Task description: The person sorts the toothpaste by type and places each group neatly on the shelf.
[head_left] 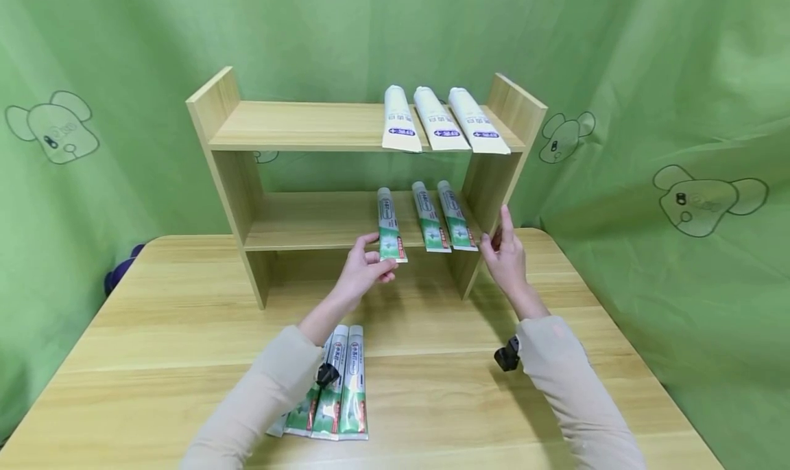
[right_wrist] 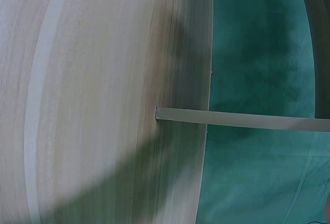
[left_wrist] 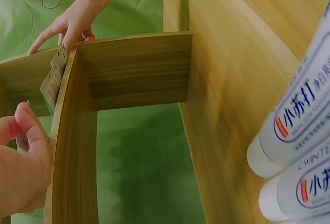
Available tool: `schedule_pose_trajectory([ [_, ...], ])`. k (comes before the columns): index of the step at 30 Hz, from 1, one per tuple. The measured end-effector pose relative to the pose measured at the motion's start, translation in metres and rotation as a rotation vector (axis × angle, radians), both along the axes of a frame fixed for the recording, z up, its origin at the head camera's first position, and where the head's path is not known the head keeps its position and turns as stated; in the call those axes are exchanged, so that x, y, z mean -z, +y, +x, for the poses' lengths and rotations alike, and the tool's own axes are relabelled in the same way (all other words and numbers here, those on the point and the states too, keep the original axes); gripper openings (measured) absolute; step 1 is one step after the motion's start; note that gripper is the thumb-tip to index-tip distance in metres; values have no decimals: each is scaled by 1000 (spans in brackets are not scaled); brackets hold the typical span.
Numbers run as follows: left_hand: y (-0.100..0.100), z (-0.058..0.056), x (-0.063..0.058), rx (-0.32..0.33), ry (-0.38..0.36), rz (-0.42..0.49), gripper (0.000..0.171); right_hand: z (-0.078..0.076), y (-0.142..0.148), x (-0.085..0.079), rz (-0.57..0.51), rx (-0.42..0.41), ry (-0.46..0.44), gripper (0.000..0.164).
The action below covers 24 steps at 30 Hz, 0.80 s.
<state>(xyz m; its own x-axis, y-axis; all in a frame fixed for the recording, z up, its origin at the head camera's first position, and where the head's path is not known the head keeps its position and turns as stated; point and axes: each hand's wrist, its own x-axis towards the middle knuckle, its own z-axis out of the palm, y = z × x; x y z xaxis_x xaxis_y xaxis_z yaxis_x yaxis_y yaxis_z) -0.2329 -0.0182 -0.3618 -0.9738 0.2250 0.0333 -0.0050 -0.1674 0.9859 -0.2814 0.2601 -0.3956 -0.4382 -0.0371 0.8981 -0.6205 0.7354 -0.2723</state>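
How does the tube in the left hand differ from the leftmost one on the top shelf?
The green tube is silvery and green; the white tube is mostly white with a purple label. The left hand pinches the green tube at the middle shelf; the white tube lies untouched on the top shelf. The white tube looks wider than the green tube. Both have their flat ends facing front.

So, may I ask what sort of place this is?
Probably a staged recording corner rather than a shop or bathroom: green cloth hangs behind and beside the wooden table, on which a wooden shelf holds toothpaste tubes.
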Motion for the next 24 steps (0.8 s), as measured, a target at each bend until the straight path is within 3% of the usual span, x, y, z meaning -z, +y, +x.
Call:
schedule_pose_trajectory([
  [24, 19, -7, -1, -31, -7, 18, 70, 2, -2, -1, -6, -16, -15, 78],
])
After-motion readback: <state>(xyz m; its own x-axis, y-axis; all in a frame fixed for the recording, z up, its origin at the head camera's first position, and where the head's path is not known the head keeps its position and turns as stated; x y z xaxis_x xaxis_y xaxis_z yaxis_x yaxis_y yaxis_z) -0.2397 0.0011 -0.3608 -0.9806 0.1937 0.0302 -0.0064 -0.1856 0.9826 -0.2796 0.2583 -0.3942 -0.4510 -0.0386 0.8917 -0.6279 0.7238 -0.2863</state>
